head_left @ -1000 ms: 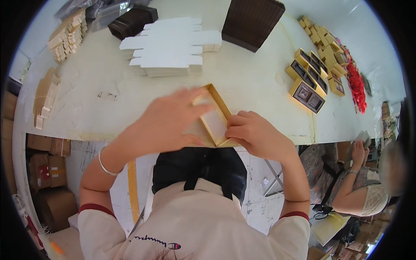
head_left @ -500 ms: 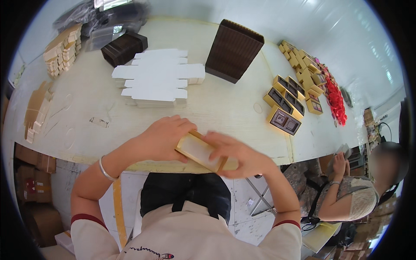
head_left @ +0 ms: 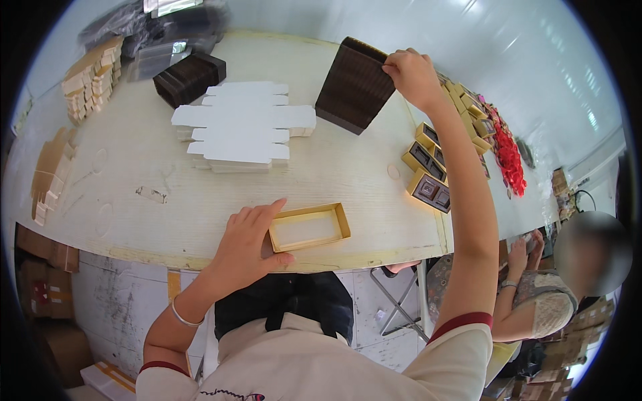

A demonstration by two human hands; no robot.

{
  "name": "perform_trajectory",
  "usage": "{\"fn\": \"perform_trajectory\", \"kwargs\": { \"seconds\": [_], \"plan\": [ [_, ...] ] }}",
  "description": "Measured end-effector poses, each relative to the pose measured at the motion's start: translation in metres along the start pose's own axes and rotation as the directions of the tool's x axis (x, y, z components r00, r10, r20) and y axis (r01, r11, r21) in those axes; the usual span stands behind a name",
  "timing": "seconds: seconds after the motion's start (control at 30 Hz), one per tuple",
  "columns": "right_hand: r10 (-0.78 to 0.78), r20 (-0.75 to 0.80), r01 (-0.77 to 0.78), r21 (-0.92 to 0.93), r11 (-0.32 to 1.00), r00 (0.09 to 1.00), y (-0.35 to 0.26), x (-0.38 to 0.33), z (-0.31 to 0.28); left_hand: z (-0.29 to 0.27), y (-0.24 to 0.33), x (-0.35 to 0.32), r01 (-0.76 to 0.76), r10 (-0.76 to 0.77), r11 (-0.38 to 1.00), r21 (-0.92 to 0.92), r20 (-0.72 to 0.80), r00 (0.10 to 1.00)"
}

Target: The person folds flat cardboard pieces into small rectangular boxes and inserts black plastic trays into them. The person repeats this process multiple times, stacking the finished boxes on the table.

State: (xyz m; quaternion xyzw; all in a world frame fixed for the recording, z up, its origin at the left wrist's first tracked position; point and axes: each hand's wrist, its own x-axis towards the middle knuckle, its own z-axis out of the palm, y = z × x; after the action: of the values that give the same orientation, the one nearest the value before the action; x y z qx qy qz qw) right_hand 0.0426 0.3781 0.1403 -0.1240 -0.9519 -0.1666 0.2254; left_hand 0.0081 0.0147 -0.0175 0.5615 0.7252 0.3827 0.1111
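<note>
A shallow open gold cardboard box (head_left: pixel 309 227), white inside, lies at the table's front edge. My left hand (head_left: pixel 249 242) curls around its left end, thumb on the near side and fingers on the far side. My right arm reaches far forward. At the upper right corner of a tall stack of dark brown plastic inserts (head_left: pixel 353 87), my right hand (head_left: pixel 411 75) pinches the edge with thumb and fingers closed. Whether one insert has come apart from the stack cannot be made out.
A pile of flat white box blanks (head_left: pixel 241 123) lies mid-table, with another dark insert stack (head_left: pixel 190 79) behind it. Gold boxes with brown inserts (head_left: pixel 429 190) stand at the right, partly behind my forearm. Red material (head_left: pixel 509 164) lies beyond. A co-worker (head_left: pixel 535 287) sits at the right.
My right hand has left the gold box and gone forward to the brown insert stack. The box now rests flatter on the table, beside my left hand.
</note>
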Motion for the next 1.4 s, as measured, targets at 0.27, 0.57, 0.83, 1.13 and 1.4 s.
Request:
{"fn": "perform_trajectory", "kwargs": {
  "seconds": [0.27, 0.57, 0.83, 1.13, 1.4],
  "plan": [
    [0.242, -0.311, 0.001, 0.616, 0.787, 0.919, 0.013, -0.017, -0.03, 0.005, -0.003, 0.004, -0.085, 0.085, 0.996, -0.003, -0.043, 0.995],
    [-0.169, 0.88, -0.896, 0.44, -0.063, 0.444, -0.088, -0.172, -0.055, -0.011, 0.004, 0.003, -0.006, 0.02, 0.99, -0.141, 0.103, 0.995],
    [0.017, 0.822, -0.805, 0.553, 0.215, 0.569, -0.126, -0.174, -0.032, -0.013, 0.001, 0.017, -0.002, 0.035, 0.99, -0.14, 0.236, 0.971],
    [-0.29, 0.167, 0.047, 0.79, 0.611, 0.942, -0.126, -0.211, -0.034, -0.024, -0.002, 0.022, -0.004, 0.051, 0.986, -0.165, 0.279, 0.959],
    [-0.248, 0.199, -0.034, 0.839, 0.543, 0.948, -0.154, -0.201, -0.034, -0.033, -0.014, 0.035, -0.113, 0.141, 0.989, -0.099, 0.349, 0.926]
  ]
}}
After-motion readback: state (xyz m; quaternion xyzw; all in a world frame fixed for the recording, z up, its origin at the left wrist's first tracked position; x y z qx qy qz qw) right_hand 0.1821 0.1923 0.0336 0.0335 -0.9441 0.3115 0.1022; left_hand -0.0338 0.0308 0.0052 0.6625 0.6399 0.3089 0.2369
